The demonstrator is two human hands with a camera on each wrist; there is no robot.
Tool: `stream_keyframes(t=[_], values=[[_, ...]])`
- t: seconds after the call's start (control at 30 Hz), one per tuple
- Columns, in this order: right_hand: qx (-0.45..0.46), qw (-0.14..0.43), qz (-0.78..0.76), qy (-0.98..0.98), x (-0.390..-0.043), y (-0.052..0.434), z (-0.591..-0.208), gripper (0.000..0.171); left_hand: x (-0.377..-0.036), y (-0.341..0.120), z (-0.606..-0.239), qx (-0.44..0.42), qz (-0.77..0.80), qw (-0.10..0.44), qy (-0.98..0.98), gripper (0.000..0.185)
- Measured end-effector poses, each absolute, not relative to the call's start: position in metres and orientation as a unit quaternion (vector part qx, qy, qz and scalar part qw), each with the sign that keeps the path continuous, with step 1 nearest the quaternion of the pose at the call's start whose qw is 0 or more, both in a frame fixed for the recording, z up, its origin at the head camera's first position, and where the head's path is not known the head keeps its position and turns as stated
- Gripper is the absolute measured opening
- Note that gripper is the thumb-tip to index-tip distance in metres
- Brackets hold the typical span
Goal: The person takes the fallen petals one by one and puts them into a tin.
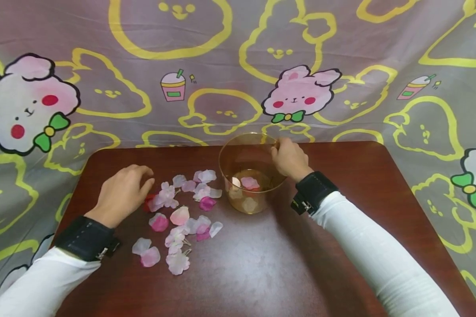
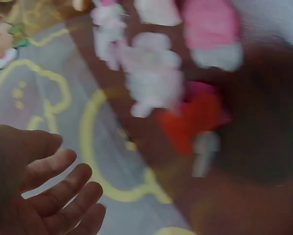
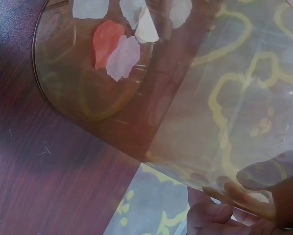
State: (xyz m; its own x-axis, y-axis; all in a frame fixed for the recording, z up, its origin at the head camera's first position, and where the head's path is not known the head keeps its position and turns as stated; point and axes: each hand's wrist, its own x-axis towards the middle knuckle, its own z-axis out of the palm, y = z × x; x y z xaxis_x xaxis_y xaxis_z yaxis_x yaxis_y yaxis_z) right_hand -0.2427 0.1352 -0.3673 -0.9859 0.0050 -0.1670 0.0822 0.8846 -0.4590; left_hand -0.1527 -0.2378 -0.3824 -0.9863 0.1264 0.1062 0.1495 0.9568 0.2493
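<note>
Petal transfer, mid-step. Right hand [image 1: 288, 159] pinching the far rim of the clear cup [image 1: 249, 174], steadying it upright on the brown table [image 1: 262, 264]; a few petals already inside. Left hand [image 1: 122, 193] loosely open, empty, fingertips at a red petal [image 1: 148, 201] at the edge of the scattered petals [image 1: 182, 215] (wrist view blurred). Next, probably: a light pinch on one petal, then a lift over the rim.
</note>
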Motion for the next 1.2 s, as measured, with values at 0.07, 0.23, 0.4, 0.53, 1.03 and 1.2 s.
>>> stream_keyframes(t=[0.07, 0.23, 0.4, 0.53, 1.03, 1.2], values=[[0.024, 0.081, -0.24, 0.967, -0.243, 0.135, -0.368, 0.026, -0.153, -0.246, -0.392, -0.062, -0.124, 0.021, -0.99, 0.026], [0.022, 0.083, -0.238, 0.968, -0.244, 0.136, -0.369, 0.027, -0.151, -0.26, -0.415, -0.061, -0.12, -0.021, -0.991, 0.028], [0.023, 0.084, -0.239, 0.967, -0.244, 0.136, -0.369, 0.027, -0.15, -0.267, -0.431, -0.078, -0.123, -0.02, -0.989, 0.026], [0.023, 0.084, -0.239, 0.967, -0.245, 0.136, -0.37, 0.027, -0.15, -0.268, -0.436, -0.083, -0.12, 0.003, -0.989, 0.016], [0.024, 0.083, -0.234, 0.968, -0.244, 0.136, -0.368, 0.027, -0.163, -0.235, -0.387, -0.089, -0.124, 0.089, -0.984, 0.016], [0.022, 0.085, -0.237, 0.968, -0.244, 0.135, -0.368, 0.027, -0.168, -0.206, -0.366, -0.128, -0.118, 0.127, -0.976, 0.016]])
